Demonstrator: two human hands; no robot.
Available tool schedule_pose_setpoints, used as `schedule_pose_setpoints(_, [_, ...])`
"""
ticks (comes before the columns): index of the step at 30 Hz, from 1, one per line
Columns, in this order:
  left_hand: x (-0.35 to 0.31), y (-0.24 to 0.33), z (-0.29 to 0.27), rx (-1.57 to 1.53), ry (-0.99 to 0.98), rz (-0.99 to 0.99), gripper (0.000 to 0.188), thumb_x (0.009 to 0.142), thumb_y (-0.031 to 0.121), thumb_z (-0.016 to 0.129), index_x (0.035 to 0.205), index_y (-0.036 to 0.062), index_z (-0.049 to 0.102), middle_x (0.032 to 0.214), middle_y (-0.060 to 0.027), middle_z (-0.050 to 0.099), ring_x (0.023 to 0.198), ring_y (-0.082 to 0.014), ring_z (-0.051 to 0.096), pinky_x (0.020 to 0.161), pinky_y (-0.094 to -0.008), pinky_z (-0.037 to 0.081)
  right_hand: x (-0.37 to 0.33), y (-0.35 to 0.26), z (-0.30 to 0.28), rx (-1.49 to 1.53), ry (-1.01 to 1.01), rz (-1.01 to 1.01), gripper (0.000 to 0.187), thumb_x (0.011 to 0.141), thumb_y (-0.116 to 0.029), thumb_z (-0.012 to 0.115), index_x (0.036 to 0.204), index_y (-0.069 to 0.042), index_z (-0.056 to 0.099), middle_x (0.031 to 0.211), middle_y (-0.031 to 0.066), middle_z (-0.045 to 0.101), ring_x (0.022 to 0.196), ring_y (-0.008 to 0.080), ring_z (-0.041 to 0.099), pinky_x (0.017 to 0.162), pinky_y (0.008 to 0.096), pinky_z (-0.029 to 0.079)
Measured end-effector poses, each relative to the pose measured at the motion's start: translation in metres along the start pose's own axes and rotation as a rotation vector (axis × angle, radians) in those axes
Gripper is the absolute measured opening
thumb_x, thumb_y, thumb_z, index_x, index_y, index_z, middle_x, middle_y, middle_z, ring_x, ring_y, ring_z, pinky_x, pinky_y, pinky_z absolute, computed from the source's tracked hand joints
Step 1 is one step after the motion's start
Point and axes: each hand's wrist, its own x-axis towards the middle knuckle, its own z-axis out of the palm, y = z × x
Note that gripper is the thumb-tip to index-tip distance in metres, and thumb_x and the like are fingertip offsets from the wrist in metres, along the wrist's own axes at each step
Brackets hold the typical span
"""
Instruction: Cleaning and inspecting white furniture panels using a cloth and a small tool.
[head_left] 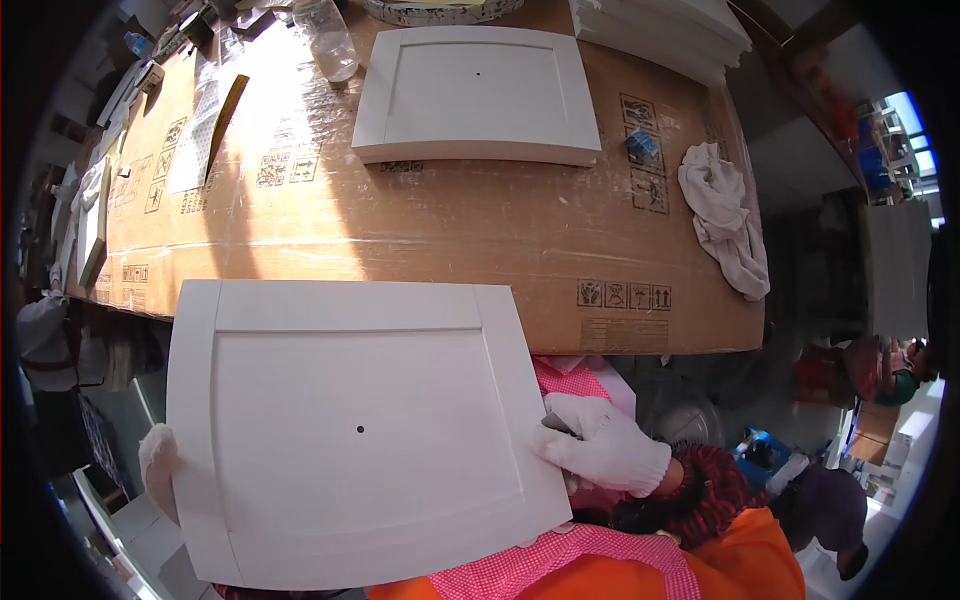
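A white framed cabinet door panel (350,400) with a recessed middle and one small dark hole is held up in front of me, tilted, at the near side of the table. My left hand (158,472), in a white glove, grips its left edge, with part of the fingers hidden behind it. At the right edge is my right hand (610,445), also gloved in white. Between its thumb and fingers shows a small grey piece (562,424), pressed close to the panel's edge; its exact kind is unclear.
Cardboard covers the table (450,220). Similar white panels (480,95) lie stacked at its far middle, beside a clear jar (328,45). A small blue block (642,145) and a white cloth (722,215) lie at the right. Another person (825,510) is at the far right.
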Motion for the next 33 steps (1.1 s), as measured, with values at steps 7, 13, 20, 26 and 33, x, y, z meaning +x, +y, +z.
schedule_pose_setpoints(7, [-0.037,-0.071,0.038,-0.236,-0.331,-0.184,0.047,0.094,0.023,0.074,0.135,0.0070,0.056,0.123,-0.0155,0.062,0.105,-0.0245,0.065,0.087,-0.0398,0.057,0.007,0.011,-0.004,-0.024,0.149,0.010,0.026,0.106,-0.023,0.063,0.105,0.002,0.062,0.076,0.0021,0.062,0.055,0.0078,0.057,0.049,0.0261,0.045])
schedule_pose_setpoints(13, [-0.068,-0.094,0.068,-0.688,-0.160,-0.797,0.052,0.091,0.019,0.079,0.136,0.0069,0.055,0.127,-0.0158,0.060,0.107,-0.0233,0.066,0.087,-0.0379,0.060,0.007,0.018,-0.004,0.018,0.182,-0.017,0.031,0.104,-0.029,0.066,0.102,0.001,0.061,0.073,0.0018,0.061,0.052,0.0077,0.056,0.045,0.0253,0.042])
schedule_pose_setpoints(20, [-0.044,-0.043,0.087,-0.876,-0.130,-1.015,0.031,0.093,0.018,0.072,0.118,0.0021,0.063,0.107,-0.0121,0.067,0.091,-0.0198,0.069,0.079,-0.0347,0.061,0.004,0.023,-0.004,-0.027,0.218,-0.013,0.031,0.103,-0.030,0.068,0.099,0.000,0.062,0.073,0.0007,0.061,0.053,0.0069,0.057,0.043,0.0243,0.040])
schedule_pose_setpoints(26, [-0.024,-0.018,0.093,-0.896,-0.097,-1.155,0.018,0.093,0.021,0.067,0.096,0.0030,0.068,0.081,-0.0059,0.067,0.071,-0.0163,0.068,0.069,-0.0317,0.059,0.007,0.039,0.001,0.177,0.293,-0.239,0.027,0.104,-0.028,0.066,0.101,-0.001,0.064,0.074,-0.0005,0.062,0.053,0.0057,0.056,0.042,0.0239,0.041])
schedule_pose_setpoints(33, [-0.070,-0.077,0.075,-0.644,-0.224,-0.443,0.034,0.093,0.017,0.076,0.123,0.0054,0.068,0.118,-0.0114,0.065,0.103,-0.0193,0.066,0.084,-0.0333,0.058,0.010,0.035,-0.003,0.187,0.254,-0.180,0.029,0.107,-0.028,0.063,0.107,0.000,0.066,0.072,0.0009,0.064,0.046,0.0065,0.053,0.039,0.0241,0.039])
